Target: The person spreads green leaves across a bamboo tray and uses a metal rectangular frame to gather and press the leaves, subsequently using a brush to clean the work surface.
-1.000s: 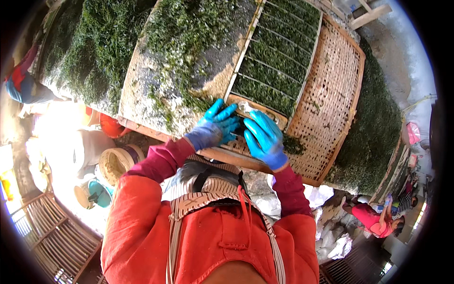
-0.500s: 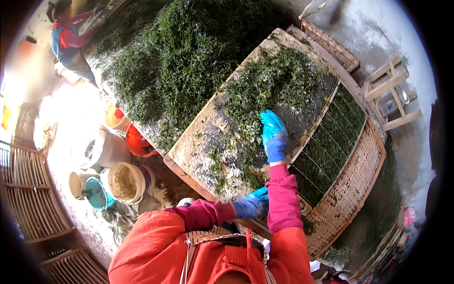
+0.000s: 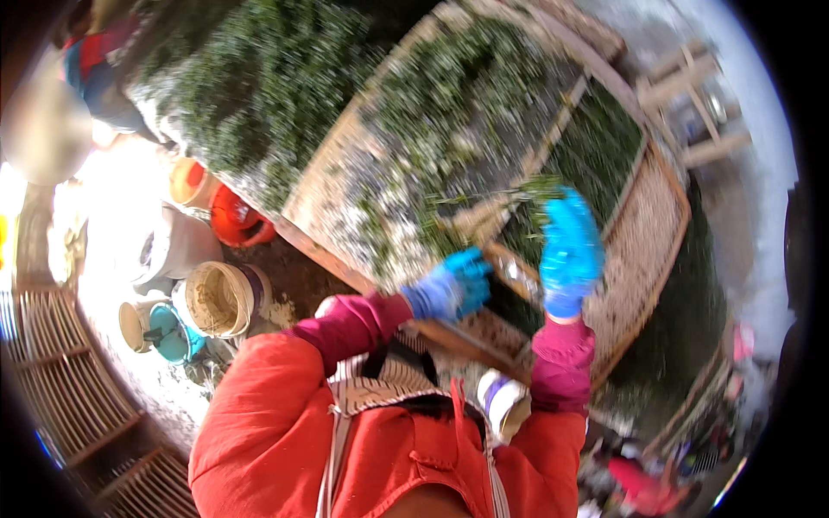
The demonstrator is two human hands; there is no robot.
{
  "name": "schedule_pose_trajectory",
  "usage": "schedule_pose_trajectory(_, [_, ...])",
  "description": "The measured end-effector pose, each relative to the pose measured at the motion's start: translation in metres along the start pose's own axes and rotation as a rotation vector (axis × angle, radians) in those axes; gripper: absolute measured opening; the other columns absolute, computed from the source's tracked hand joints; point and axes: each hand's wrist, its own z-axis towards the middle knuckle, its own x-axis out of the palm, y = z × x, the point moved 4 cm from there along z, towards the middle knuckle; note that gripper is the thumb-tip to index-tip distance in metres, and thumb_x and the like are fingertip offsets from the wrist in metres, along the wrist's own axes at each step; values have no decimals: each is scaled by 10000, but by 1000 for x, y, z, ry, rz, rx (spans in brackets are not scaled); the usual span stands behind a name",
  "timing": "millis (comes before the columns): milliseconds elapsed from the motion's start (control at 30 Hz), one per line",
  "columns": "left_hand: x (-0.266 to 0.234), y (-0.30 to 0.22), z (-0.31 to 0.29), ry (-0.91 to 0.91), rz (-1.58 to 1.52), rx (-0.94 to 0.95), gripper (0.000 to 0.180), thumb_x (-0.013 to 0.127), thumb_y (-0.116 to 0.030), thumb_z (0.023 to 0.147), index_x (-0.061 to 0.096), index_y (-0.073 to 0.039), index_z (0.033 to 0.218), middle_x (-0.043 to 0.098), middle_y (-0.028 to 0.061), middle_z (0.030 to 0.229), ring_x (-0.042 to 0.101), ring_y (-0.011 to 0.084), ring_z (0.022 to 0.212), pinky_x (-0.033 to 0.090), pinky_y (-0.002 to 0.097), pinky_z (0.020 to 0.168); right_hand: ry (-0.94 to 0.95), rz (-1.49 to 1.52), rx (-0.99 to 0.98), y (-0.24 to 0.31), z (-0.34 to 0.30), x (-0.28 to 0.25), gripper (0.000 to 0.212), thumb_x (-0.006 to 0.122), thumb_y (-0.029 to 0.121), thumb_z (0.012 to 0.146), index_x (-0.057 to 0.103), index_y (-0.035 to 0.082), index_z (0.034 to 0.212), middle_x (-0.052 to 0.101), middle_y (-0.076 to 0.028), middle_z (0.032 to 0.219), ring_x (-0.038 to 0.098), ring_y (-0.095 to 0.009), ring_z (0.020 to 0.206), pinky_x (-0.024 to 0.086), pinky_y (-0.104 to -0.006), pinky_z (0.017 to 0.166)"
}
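Note:
Blue gloves cover both hands. My right hand is above the near part of the divided frame, with a small tuft of green seaweed strands at its fingertips. The fingers look closed on the tuft, though motion smears them. My left hand is at the near edge of the work table, beside the frame's near corner, fingers somewhat apart and nothing visible in them. Loose seaweed lies spread over the table left of the frame. Inside the frame, a thin dark green layer is split by narrow lines.
A big seaweed heap covers the surface at far left. Buckets stand on the floor at left: red, cream and teal. A woven mat lies under the frame. A wooden stool and another person are farther off.
My right hand has moved right and nearer, from the loose seaweed to the frame, with strands at its fingertips. My left hand has risen into fuller view. The whole view has shifted.

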Motion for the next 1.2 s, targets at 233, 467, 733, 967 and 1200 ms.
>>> schedule_pose_trajectory(233, [22,-68,-50,-17,1711,772,346,718,-214,805,696,-143,1142,699,50,1229,608,311,1242,398,536,1125,570,-582,-155,-54,-218,-13,536,591,19,831,623,139,1353,573,-105,1414,534,-338,1310,420,-493,1110])
schedule_pose_trajectory(467, [80,-64,-35,-61,1812,655,436,723,-308,852,666,-191,1268,649,10,1334,478,332,1368,244,608,1184,119,-573,210,-42,-262,-50,434,682,98,848,652,87,1281,591,-106,1392,561,-344,1269,470,-497,1050])
schedule_pose_trajectory(733, [46,-50,-22,275,2171,105,497,594,-422,951,613,-158,1372,603,19,1405,269,330,1510,24,649,1219,406,-656,202,-63,-303,-15,464,661,162,842,631,136,1305,558,-70,1446,441,-258,1402,292,-475,1207])
schedule_pose_trajectory(967, [11,-134,-25,-132,1983,145,907,786,-578,747,482,-142,1482,347,115,1607,176,386,1527,79,525,1249,190,-400,196,-58,-283,-7,368,679,161,870,659,80,1229,615,-108,1352,583,-314,1227,492,-447,1032])
schedule_pose_trajectory(1200, [32,-150,39,157,2139,25,208,770,-394,854,770,-255,1009,398,-1,1596,189,378,1528,60,522,1257,307,-506,153,-62,-245,97,277,660,268,894,684,127,1131,642,-116,1292,626,-325,1151,491,-467,1026])
